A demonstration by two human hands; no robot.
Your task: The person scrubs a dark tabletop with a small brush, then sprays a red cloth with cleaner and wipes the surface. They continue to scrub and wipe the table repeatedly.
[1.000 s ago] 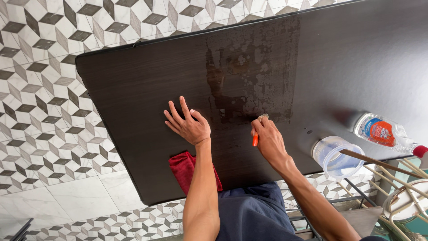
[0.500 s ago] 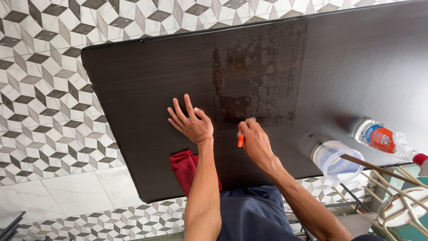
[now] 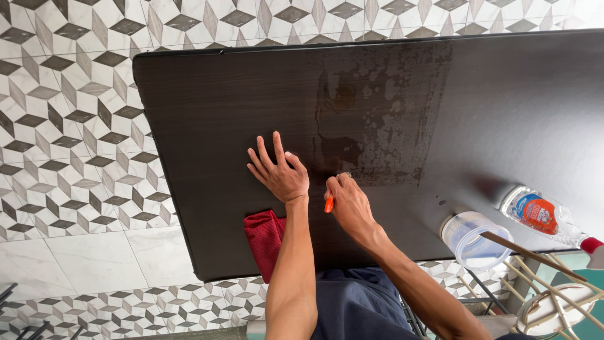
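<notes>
- Small orange-handled brush (image 3: 329,203) sits gripped in the right hand (image 3: 348,203), fingers closed round it, at the wet patch's (image 3: 377,119) near edge
- Left hand (image 3: 281,173) lies flat, fingers spread, on the dark wooden tabletop (image 3: 207,113)
- Red cloth (image 3: 264,236) (partly under the forearm) lies behind; clear plastic cup (image 3: 469,236) and spray bottle (image 3: 541,214) stand well right

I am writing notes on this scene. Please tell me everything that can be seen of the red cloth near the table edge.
The red cloth looks like soft woven fabric, crumpled rather than folded. It lies at the near edge of the dark wooden table, and its lower part hangs over that edge. The left forearm passes over its right side and hides part of it. Neither the left hand, pressed flat on the table, nor the right hand holds it.
</notes>
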